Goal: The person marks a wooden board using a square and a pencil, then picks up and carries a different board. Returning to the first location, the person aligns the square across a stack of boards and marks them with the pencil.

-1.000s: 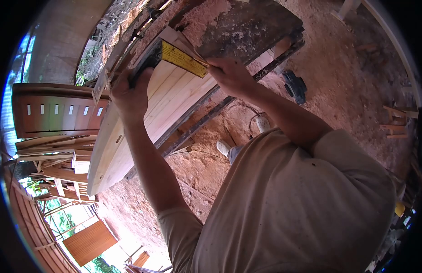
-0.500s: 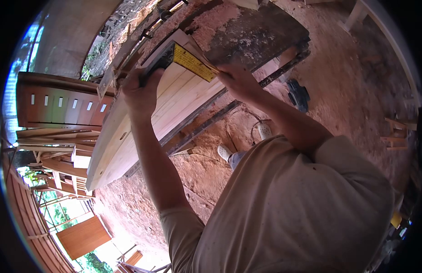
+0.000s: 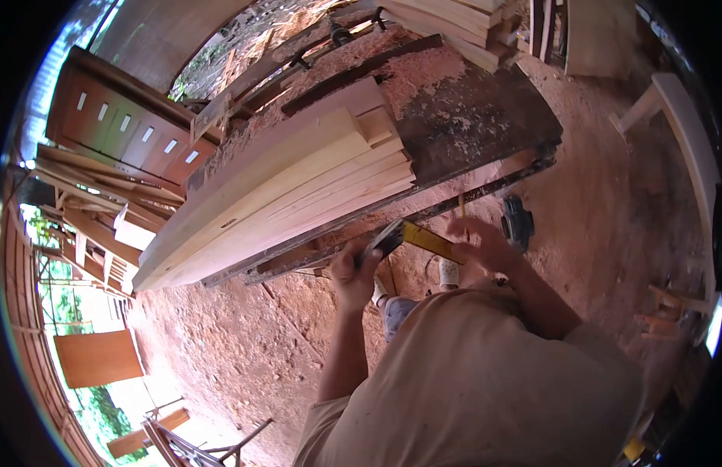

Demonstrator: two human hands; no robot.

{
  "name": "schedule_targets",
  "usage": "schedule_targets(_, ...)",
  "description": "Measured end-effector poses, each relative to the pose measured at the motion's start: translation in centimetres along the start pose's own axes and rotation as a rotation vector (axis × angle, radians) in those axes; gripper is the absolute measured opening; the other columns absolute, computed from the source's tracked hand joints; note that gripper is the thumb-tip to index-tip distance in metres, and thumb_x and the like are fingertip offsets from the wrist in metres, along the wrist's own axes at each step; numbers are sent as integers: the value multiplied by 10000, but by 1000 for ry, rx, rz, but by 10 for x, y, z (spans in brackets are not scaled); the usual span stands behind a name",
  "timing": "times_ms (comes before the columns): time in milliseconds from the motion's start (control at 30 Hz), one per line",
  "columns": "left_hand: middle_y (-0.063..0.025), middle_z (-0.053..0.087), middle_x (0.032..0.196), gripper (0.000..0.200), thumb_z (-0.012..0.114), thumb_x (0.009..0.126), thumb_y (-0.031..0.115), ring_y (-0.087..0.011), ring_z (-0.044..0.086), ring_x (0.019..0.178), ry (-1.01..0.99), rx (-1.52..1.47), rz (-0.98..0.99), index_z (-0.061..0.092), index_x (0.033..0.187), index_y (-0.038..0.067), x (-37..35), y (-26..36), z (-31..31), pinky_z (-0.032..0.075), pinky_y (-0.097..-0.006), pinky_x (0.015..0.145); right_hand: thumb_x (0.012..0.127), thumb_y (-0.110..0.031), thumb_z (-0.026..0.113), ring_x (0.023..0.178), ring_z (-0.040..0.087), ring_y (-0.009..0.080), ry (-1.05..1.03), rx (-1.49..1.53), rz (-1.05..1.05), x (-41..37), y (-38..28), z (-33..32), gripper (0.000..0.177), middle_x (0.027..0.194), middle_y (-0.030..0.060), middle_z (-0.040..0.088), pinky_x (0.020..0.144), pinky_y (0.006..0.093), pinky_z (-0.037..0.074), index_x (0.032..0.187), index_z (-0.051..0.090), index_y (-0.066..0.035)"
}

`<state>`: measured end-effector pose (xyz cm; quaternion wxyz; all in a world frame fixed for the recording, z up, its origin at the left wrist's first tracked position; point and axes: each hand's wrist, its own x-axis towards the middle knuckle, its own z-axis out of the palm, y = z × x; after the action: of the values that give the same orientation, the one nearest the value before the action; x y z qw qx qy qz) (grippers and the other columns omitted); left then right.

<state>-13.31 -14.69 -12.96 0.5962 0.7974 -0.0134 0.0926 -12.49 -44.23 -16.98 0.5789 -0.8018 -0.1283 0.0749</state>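
Observation:
My left hand (image 3: 351, 272) grips the black handle of a try square (image 3: 414, 237) with a yellow ruler blade. My right hand (image 3: 482, 246) holds the far end of the yellow blade and also a thin pencil (image 3: 460, 207) that sticks up. Both hands are close to my chest, below and apart from the stack of pale planed planks (image 3: 298, 187). The planks lie lengthwise on a dark bench (image 3: 477, 124) covered with sawdust.
A black power tool (image 3: 519, 222) lies on the sawdust-strewn ground under the bench edge. My white shoe (image 3: 448, 272) shows below the square. Brown door panels (image 3: 135, 132) and loose timber (image 3: 104, 226) stand at the left; more boards (image 3: 454, 23) are stacked behind the bench.
Both hands have lifted the square off the end of the planks and drawn it down toward my body. The view has pulled back, showing more of the bench.

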Motion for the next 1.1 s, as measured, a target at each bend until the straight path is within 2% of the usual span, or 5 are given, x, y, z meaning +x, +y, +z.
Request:
schedule_targets(300, -71, 684, 968, 211, 733, 924, 127, -131, 651, 907, 156, -205, -376, 686, 1091, 6, -58, -48, 8, 519, -270, 792, 939, -198, 664, 789, 619, 148, 66, 19, 291, -26, 98, -8, 231, 861, 70, 671, 724, 323, 489, 1019, 686, 17)
schedule_targets(567, -35, 533, 790, 331, 611, 957, 382, -253, 506, 742, 379, 213, 919, 521, 803, 104, -62, 163, -104, 463, -511, 834, 937, -288, 652, 828, 633, 182, 607, -1, 527, 20, 196, -109, 352, 894, 83, 680, 745, 314, 480, 1060, 693, 39)
schedule_targets(800, 141, 469, 748, 408, 539, 940, 603, -91, 478, 798, 915, 314, 1047, 525, 726, 256, -97, 213, -124, 334, -415, 875, 873, -281, 681, 988, 677, 358, 605, -377, 350, 107, 183, -87, 439, 1083, 212, 708, 876, 423, 512, 1102, 659, 92)
schedule_targets(1000, -35, 577, 738, 100, 568, 936, 141, -224, 542, 673, 897, 319, 891, 570, 839, 116, -83, 166, -177, 471, -377, 661, 887, -384, 690, 900, 683, 347, 799, -656, 198, 172, 129, -112, 456, 949, 221, 712, 853, 429, 523, 1015, 686, 54)
schedule_targets(1100, -159, 665, 947, 150, 681, 896, 36, -273, 622, 779, 708, 139, 152, 582, 873, -74, -76, 98, -214, 490, -380, 703, 978, -353, 601, 955, 668, 296, 867, -429, -4, 179, -17, -48, 464, 1026, 234, 690, 851, 409, 526, 1033, 648, 105)
